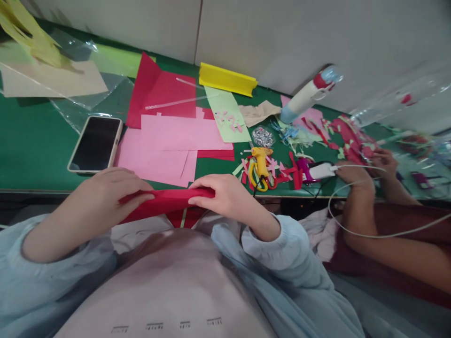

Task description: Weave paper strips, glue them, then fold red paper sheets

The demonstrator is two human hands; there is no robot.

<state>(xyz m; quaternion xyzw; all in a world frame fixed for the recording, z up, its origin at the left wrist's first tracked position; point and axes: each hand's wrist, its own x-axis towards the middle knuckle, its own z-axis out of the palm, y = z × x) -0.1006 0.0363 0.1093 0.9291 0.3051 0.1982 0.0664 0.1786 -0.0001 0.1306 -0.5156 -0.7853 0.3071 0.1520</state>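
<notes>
Lower centre of the frame: a folded red sheet [171,199] spans the two hands at the near edge of the green counter [35,136]. The left hand [116,188] pinches its left end, fingers nearly closed on the paper; the right hand [225,195] pinches the right end, thumb on the near side. Uneven pull between the ends could skew the fold or wrinkle the middle. Beyond, centre left, pink sheets [186,134] lie beside a phone [95,144]; a forward slip of the left hand could push them askew. Right of centre, a yellow glue gun [261,162] lies on paper scraps [273,165]; whether it is hot cannot be told, but a warm nozzle could mark paper brushed against it. Upper right: a bottle [306,101], which a knock could topple.
</notes>
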